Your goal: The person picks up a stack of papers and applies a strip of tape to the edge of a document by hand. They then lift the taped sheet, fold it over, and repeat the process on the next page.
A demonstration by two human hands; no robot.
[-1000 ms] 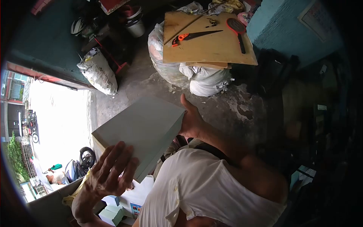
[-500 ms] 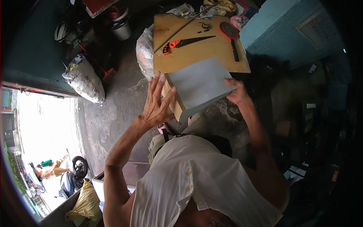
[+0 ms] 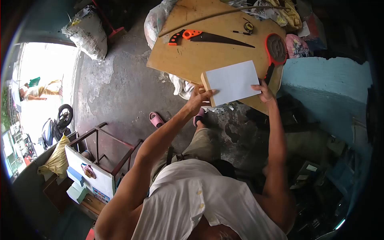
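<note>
Board (image 3: pixel 233 82) flat, long axis sideways

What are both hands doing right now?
Left hand: gripping the grey board at its left edge.
Right hand: holding the same board's right corner.

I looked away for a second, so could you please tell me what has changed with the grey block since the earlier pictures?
The grey block has gone from close in front of the chest out to the near edge of the plywood board, at arm's length. The left hand shifted from flat on its top face to its left end. The right hand kept to its right side. The handsaw lies on the board as before.
</note>
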